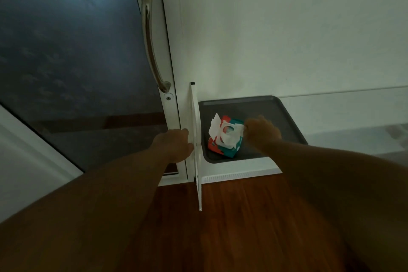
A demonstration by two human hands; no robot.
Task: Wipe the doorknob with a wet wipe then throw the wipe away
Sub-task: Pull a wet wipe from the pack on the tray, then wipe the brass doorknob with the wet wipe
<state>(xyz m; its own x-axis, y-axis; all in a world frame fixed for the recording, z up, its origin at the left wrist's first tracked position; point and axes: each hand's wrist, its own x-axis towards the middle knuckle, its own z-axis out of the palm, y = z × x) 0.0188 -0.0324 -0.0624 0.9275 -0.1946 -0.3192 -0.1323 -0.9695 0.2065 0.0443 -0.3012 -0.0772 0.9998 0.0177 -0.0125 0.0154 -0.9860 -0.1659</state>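
Observation:
A long curved metal door handle [148,35] runs down the white frame of a glass door at the upper left. A red and teal wet wipe pack [225,139] lies on a dark grey tray [276,108] with its white flip lid open. My right hand [261,131] is over the pack, fingers pinched on a white wet wipe [229,137] that sticks out of the opening. My left hand [174,146] rests against the edge of a thin white panel [195,130] standing upright left of the tray, fingers curled round it.
The tray sits on a low white shelf [238,175] against a white wall [287,28]. Below is a wooden floor [231,223]. The glass door [72,62] shows a dark room behind it.

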